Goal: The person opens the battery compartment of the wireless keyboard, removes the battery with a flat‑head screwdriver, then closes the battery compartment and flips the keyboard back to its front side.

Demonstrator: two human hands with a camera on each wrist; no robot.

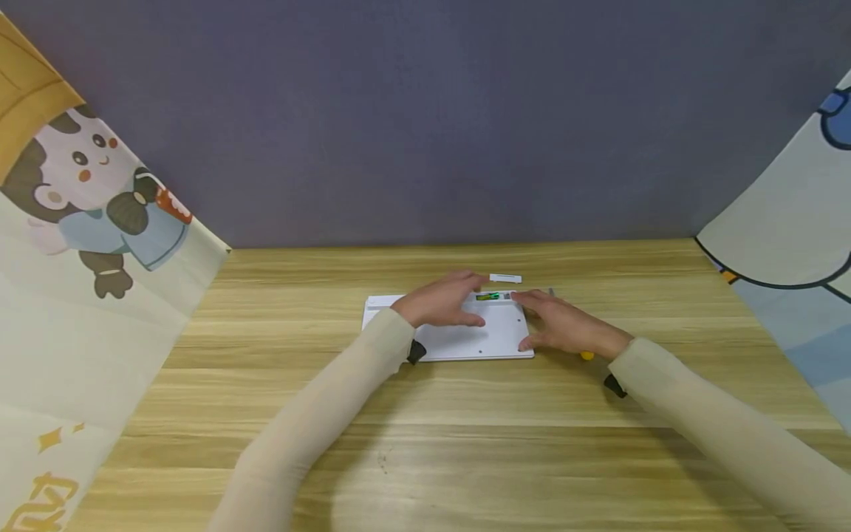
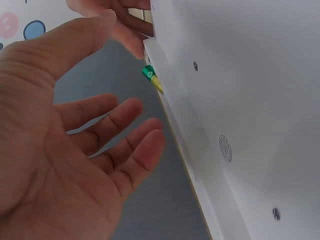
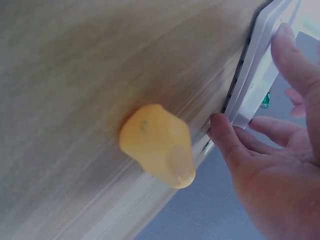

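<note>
The keyboard (image 1: 465, 343) is laid face down on the table (image 1: 279, 384), presumably so that the compartment (image 1: 502, 296) in its far edge can be reached from above. Over the keyboard's middle, the left hand (image 1: 442, 299) is held with fingers loosely spread and thumb apart; nothing is grasped by it, and no pressure on the keyboard can be made out, so steadiness does not seem to be drawn from that side. Beside its fingertips, in the far edge of the keyboard, the compartment lies uncovered, and a green-and-yellow battery (image 1: 487, 296) is contained in it; in the left wrist view the green end appears to be tilted up out of it, so the battery does not look fully seated. Whether anything else is held in the compartment cannot be told. The cover (image 1: 505, 278), a white strip, is set just beyond the keyboard's far edge, probably to be out of the way yet near. The keyboard's right end is spanned by the right hand (image 1: 565, 323), thumb towards the near corner and fingers at the far one; it is touched rather than clenched, apparently to be steadied. Beyond the keyboard's far right corner a small grey thing (image 1: 551, 292) is half hidden, and to the keyboard's right a yellow thing (image 3: 157, 145) is placed, well apart from it.
</note>
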